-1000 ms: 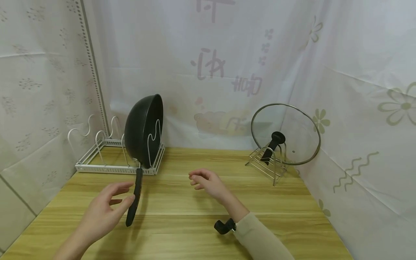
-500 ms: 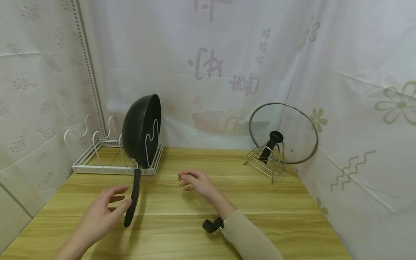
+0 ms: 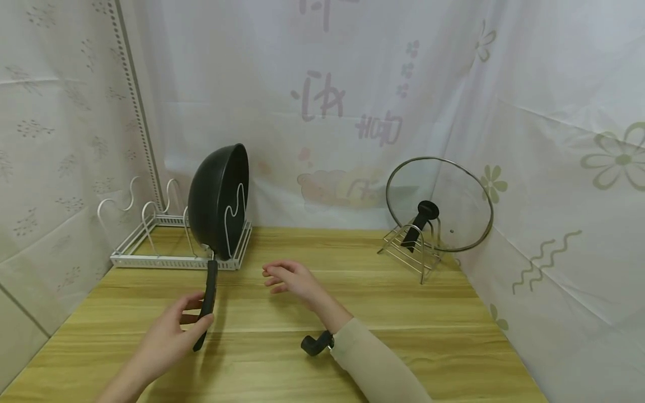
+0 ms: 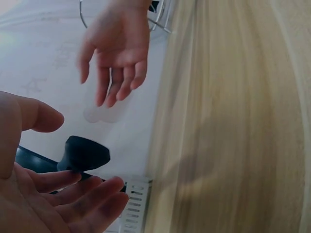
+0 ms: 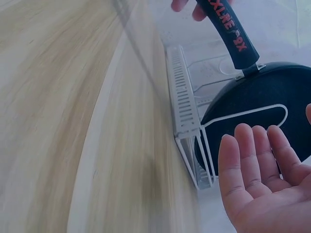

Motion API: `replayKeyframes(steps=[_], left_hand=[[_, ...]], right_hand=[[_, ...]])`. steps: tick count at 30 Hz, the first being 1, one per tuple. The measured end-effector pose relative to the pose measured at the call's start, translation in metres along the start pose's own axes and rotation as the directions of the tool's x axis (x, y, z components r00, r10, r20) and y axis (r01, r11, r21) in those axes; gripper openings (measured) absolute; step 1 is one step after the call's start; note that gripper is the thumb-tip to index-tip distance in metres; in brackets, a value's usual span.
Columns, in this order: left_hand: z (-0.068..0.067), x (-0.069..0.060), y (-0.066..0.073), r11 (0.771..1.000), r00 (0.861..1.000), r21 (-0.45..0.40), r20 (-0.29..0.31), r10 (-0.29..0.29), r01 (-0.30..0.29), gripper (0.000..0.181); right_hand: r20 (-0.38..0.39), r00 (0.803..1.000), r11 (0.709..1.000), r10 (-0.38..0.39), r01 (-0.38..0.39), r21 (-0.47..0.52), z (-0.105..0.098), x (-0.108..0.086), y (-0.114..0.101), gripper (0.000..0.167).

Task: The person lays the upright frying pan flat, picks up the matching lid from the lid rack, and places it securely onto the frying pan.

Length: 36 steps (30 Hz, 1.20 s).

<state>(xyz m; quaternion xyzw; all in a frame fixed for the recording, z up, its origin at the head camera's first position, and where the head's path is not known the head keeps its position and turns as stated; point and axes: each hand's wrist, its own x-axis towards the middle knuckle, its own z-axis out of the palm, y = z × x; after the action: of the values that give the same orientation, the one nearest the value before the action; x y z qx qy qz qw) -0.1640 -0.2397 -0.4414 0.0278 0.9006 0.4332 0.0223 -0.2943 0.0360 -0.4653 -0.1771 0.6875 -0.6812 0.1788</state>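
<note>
Black pan [image 3: 206, 196] sits on edge in white rack [image 3: 161, 261], far left, handle [image 3: 210, 282] poking toward near side. Looks bottom-heavy to us: lazy one-hand hold on handle could let pan twist, catch rack and drag it. Our left hand [image 3: 168, 334]: thumb and fingers loosely spread around handle, not squeezing; can't tell if fingertips touch. Our right hand [image 3: 292, 280]: relaxed, holding nothing, apart from pan, no backup there.
</note>
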Motion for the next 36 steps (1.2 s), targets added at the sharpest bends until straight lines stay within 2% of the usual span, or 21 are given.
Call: replayKeyframes(steps=[3,7,11,15,19,25,31,36], left_hand=[[0.003,0.001,0.001,1.0,1.0,-0.009,0.016,-0.026,0.026,0.073],[0.006,0.003,0.002,0.999,0.999,-0.022,0.004,-0.034,0.034,0.073],[0.012,0.004,0.001,0.992,0.999,-0.115,0.013,-0.05,0.051,0.068],[0.017,0.004,-0.001,0.961,0.996,-0.261,0.048,-0.081,0.091,0.067],[0.018,0.005,-0.002,0.928,0.99,-0.348,0.084,-0.114,0.136,0.07],[0.019,0.004,-0.004,0.901,0.978,-0.387,0.143,-0.154,0.199,0.059],[0.023,0.006,-0.013,0.863,0.962,-0.451,0.243,-0.129,0.229,0.058],[0.025,0.009,-0.014,0.84,0.952,-0.474,0.267,-0.15,0.265,0.058]], right_hand=[[-0.001,1.0,1.0,0.007,-0.007,0.005,0.003,0.004,-0.001,0.045],[-0.001,1.0,1.0,0.008,-0.008,0.025,0.009,0.011,-0.003,0.045],[0.001,1.0,0.998,0.021,-0.021,0.058,0.015,0.016,-0.005,0.041],[0.001,1.0,0.997,0.021,-0.021,0.079,0.023,0.019,-0.005,0.038],[0.004,1.0,0.996,0.015,-0.015,0.089,0.03,0.02,-0.004,0.04],[0.006,1.0,0.995,0.016,-0.017,0.103,0.039,0.024,-0.004,0.048],[0.004,0.999,0.989,0.032,-0.033,0.142,0.047,0.03,-0.004,0.047],[0.022,0.997,0.984,0.07,-0.073,0.161,0.055,0.033,-0.007,0.049]])
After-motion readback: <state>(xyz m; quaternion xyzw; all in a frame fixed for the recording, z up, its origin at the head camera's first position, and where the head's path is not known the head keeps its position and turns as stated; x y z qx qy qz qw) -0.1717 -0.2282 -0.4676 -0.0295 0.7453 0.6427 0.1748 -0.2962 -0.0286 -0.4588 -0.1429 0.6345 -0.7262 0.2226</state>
